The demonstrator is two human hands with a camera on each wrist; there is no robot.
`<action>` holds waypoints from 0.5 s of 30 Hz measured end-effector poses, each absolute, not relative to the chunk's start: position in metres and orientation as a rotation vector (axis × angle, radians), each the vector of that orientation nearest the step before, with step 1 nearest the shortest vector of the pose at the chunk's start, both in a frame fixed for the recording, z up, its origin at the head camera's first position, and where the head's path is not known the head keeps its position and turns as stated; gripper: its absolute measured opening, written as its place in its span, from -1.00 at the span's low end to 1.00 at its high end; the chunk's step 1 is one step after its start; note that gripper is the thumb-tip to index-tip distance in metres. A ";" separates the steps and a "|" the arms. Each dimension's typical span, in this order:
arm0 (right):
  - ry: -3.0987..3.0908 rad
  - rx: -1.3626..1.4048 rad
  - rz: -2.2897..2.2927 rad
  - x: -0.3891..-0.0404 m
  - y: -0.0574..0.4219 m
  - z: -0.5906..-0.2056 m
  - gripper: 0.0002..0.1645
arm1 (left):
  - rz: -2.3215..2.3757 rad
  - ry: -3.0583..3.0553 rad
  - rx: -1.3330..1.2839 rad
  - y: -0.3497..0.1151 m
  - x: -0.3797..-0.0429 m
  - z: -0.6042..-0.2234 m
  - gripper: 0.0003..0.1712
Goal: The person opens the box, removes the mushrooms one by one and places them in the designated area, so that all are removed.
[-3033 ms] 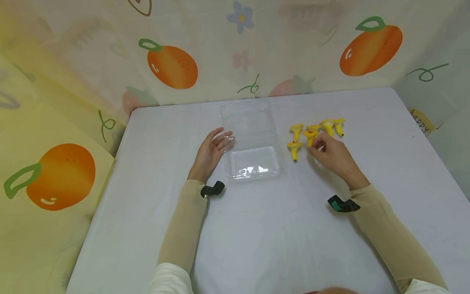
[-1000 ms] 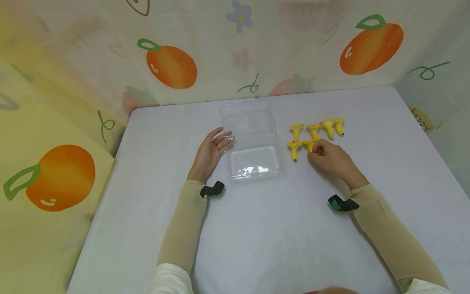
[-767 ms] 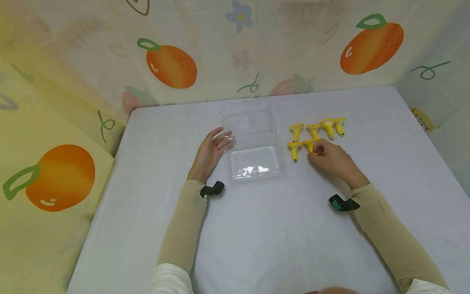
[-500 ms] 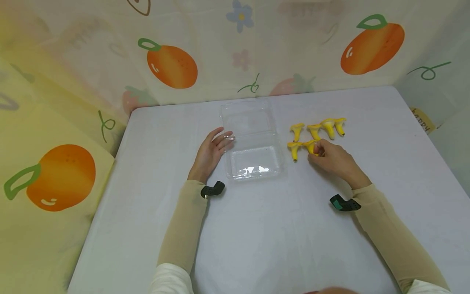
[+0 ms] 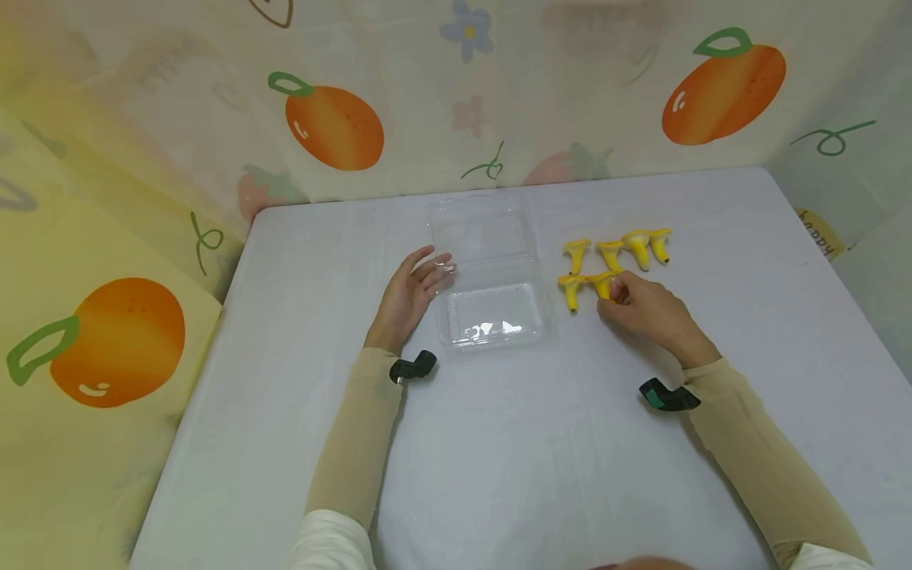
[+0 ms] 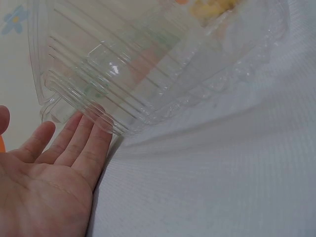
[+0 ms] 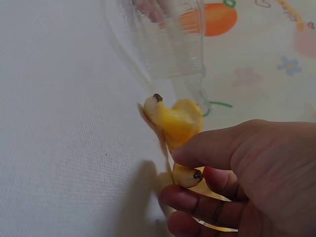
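My right hand [image 5: 650, 310] pinches the stem of a yellow chanterelle-like mushroom [image 5: 602, 283] between thumb and fingers. In the right wrist view, the dark-tipped stem end [image 7: 190, 177] shows between the thumb and the fingers. Just left of it lies another yellow mushroom [image 5: 571, 293], cap away from me. Behind these two, several more mushrooms [image 5: 636, 249] form a row. My left hand [image 5: 404, 305] rests palm up, its extended fingers at the left side of a clear plastic clamshell box [image 5: 492, 310]. The left wrist view shows those fingertips [image 6: 91, 116] against the ribbed clear plastic [image 6: 123, 74].
The clamshell's lid [image 5: 480, 229] lies folded back toward the rear table edge. A white cloth covers the table [image 5: 513, 451]. Behind it hangs a curtain [image 5: 420, 103] printed with oranges and flowers. Each wrist wears a dark camera mount [image 5: 413, 366].
Three seconds ago the held mushroom overlapped the back row; now it is lower, beside the front mushroom. The right hand came slightly toward me, then stayed nearly still. The left hand has not moved.
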State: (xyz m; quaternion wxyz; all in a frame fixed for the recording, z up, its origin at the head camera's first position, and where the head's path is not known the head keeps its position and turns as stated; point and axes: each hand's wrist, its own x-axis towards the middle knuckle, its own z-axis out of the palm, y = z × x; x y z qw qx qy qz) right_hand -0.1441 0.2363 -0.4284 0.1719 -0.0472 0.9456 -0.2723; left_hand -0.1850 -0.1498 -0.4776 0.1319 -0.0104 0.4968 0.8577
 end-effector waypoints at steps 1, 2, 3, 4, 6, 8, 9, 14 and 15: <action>2.685 -0.131 -0.771 -0.144 0.237 -0.428 -0.70 | 2.489 1.443 -0.029 -0.149 -0.185 -0.478 -0.37; 2.686 -0.131 -0.768 -0.143 0.237 -0.428 -0.70 | 2.491 1.440 -0.032 -0.149 -0.186 -0.478 -0.37; 2.686 -0.130 -0.767 -0.143 0.237 -0.428 -0.70 | 2.489 1.441 -0.029 -0.149 -0.186 -0.478 -0.37; 2.687 -0.129 -0.766 -0.143 0.237 -0.427 -0.70 | 2.491 1.438 -0.029 -0.149 -0.186 -0.478 -0.36; 2.689 -0.128 -0.764 -0.143 0.238 -0.427 -0.69 | 2.495 1.427 -0.027 -0.148 -0.187 -0.478 -0.36; 2.691 -0.128 -0.765 -0.142 0.238 -0.427 -0.69 | 2.498 1.419 -0.028 -0.148 -0.187 -0.479 -0.36; 2.692 -0.128 -0.767 -0.142 0.238 -0.427 -0.69 | 2.496 1.422 -0.027 -0.148 -0.187 -0.479 -0.36; 2.696 -0.128 -0.776 -0.141 0.238 -0.425 -0.68 | 2.489 1.440 -0.022 -0.148 -0.186 -0.478 -0.36; 2.695 -0.126 -0.779 -0.141 0.238 -0.425 -0.68 | 2.487 1.442 -0.020 -0.148 -0.186 -0.478 -0.36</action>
